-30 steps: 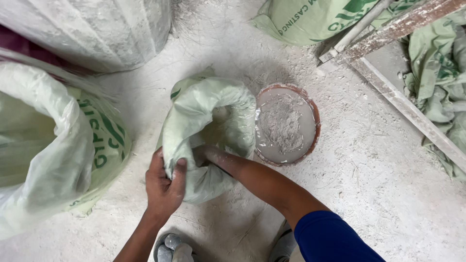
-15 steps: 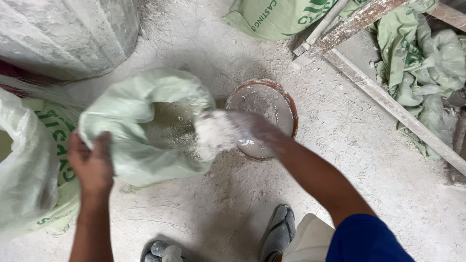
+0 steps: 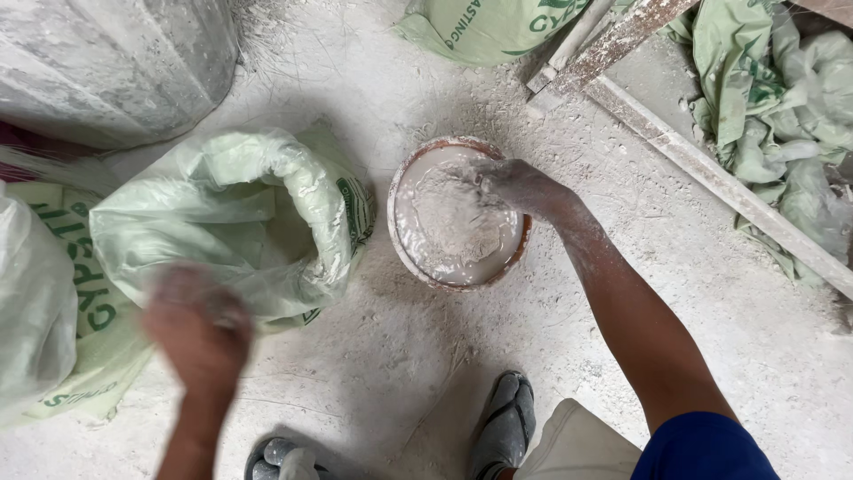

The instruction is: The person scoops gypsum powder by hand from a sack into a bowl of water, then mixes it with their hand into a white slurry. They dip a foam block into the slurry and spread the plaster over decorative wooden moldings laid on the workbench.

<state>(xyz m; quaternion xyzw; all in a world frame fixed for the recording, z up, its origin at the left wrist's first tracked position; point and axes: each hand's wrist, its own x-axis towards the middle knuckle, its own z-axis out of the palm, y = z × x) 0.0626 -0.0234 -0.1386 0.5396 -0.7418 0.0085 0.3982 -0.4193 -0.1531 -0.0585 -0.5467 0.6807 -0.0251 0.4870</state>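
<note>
**Powder-coated hand over a bowl of wet white mix, open sack beside it**

Head view, looking straight down at a dusty floor (image 3: 622,293). The right hand (image 3: 520,185), caked in white powder, rests at the far rim of a round bowl (image 3: 398,233) with a reddish edge. Its fingers curl loosely down onto a heap of white powder (image 3: 453,218) that sits in milky liquid; it grips nothing solid. Just left of the bowl, touching or nearly so, stands a pale green plastic sack (image 3: 231,213), its mouth rolled open. The left hand (image 3: 197,322) hovers near the sack's lower edge, blurred; I cannot tell whether it is released or clenched. Two sandalled feet (image 3: 506,427) show at the bottom. A wooden batten (image 3: 711,173) lies to the right.

A likely risk: pressure on the rim could tip the bowl and spill the mix, and the slumping sack could shed powder onto the floor.
</note>
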